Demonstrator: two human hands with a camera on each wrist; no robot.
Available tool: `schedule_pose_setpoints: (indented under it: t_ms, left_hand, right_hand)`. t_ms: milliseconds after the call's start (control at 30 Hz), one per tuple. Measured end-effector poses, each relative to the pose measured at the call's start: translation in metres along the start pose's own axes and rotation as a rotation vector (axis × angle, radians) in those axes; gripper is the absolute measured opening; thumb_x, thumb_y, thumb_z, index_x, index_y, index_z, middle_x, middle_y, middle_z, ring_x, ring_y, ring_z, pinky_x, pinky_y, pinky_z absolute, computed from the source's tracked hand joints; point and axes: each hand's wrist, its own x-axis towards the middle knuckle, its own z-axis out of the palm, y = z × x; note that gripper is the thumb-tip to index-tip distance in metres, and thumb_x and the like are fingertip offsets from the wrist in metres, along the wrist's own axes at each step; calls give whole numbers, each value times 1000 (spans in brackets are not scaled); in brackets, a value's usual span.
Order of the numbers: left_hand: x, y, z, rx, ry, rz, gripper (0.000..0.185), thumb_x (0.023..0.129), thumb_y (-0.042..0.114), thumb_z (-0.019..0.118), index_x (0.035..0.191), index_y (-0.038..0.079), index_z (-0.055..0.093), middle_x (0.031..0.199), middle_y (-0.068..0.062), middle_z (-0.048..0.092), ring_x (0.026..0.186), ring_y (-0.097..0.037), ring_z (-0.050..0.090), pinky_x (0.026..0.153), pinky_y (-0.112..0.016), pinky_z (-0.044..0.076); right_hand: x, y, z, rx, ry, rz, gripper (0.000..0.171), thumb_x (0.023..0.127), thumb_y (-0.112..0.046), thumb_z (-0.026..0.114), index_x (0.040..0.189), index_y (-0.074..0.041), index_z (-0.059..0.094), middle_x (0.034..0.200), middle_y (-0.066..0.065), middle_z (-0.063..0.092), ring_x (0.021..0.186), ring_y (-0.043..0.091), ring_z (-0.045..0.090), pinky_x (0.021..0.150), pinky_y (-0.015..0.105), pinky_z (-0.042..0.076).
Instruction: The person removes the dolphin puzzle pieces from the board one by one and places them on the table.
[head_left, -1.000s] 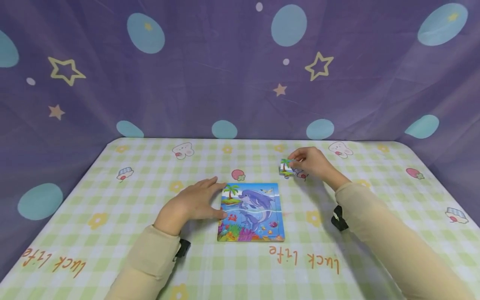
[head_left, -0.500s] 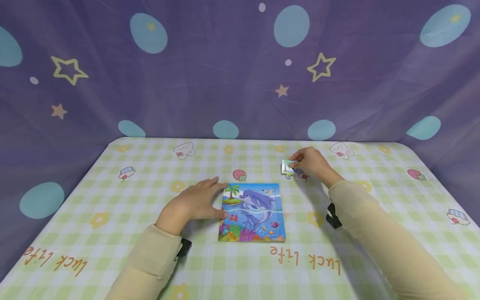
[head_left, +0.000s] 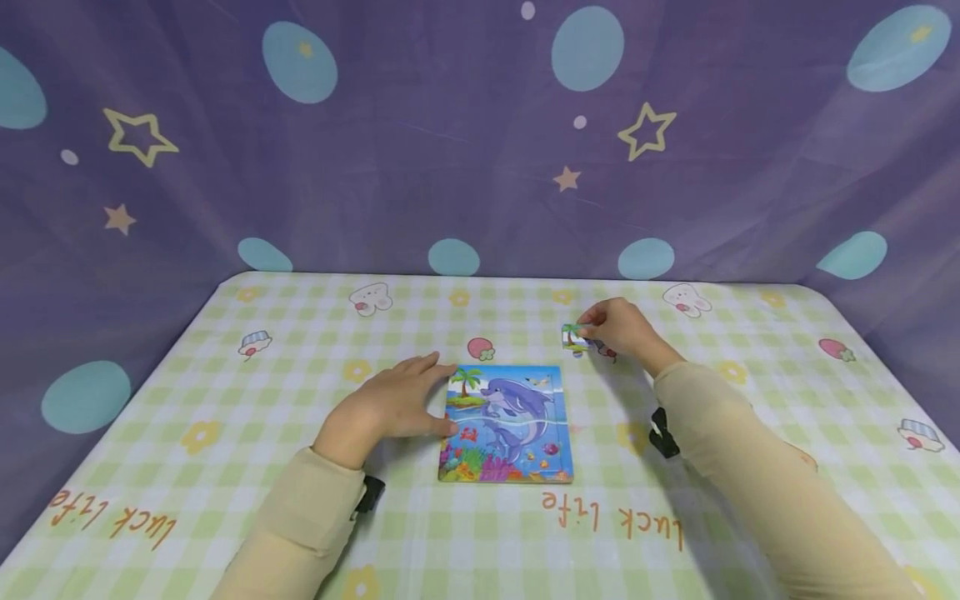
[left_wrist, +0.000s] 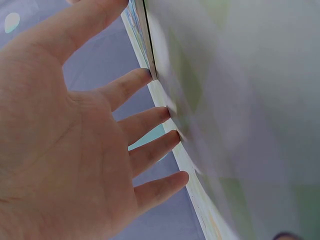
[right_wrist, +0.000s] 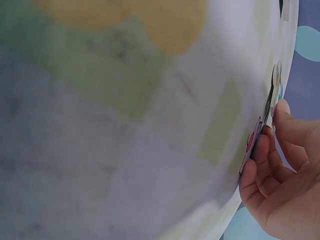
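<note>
Puzzle board, one: a flat, square, glossy printed board (head_left: pixel 507 427) with a thin pale edge. Picture in blue: purple dolphin at centre, green palm on an islet upper left, red crab, coral in green, purple and orange along the bottom. Lies flat on the table.

Puzzle piece: a small, flat piece printed with a green palm (head_left: pixel 572 337), a rounded knob at its near edge; located beyond the board's far right corner, apart from it. Whether more pieces are stacked with it cannot be told.

Hands, two. Left hand (head_left: pixel 390 407): fingers extended and spread, thumb and index tips touching the board's left edge. Right hand (head_left: pixel 622 327): thumb and fingers pinching the palm piece.

Sleeves, two: beige, long (head_left: pixel 292 533), each with a black clip below.

Tablecloth, one: green-and-white checked (head_left: pixel 247 450), with two rabbit prints and two "luck life" inscriptions.

Backdrop, one: purple fabric (head_left: pixel 420 125), with two outlined yellow stars.
</note>
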Motion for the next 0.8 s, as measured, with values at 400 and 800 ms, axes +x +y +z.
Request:
schedule_pose_setpoints:
  t_ms: [400, 800]
  left_hand:
    - [0, 1, 0, -3, -3, -2, 85, 83, 46, 76, 154, 18, 38, 162, -14, 22, 147, -37, 21, 115, -59, 23]
    - [1, 0, 0, -1, -1, 5, 85, 83, 46, 75, 154, 18, 37, 162, -13, 22, 148, -37, 20, 116, -59, 22]
  right_hand:
    - [-5, -1, -3, -27, 20, -1, 25, 95, -17, 67, 113, 1, 70, 105, 17, 67, 76, 19, 59, 73, 35, 50]
    - [-15, -10, -1, 55, 73, -45, 24, 95, -15, 66, 112, 2, 69, 98, 15, 64, 69, 16, 53, 63, 29, 47]
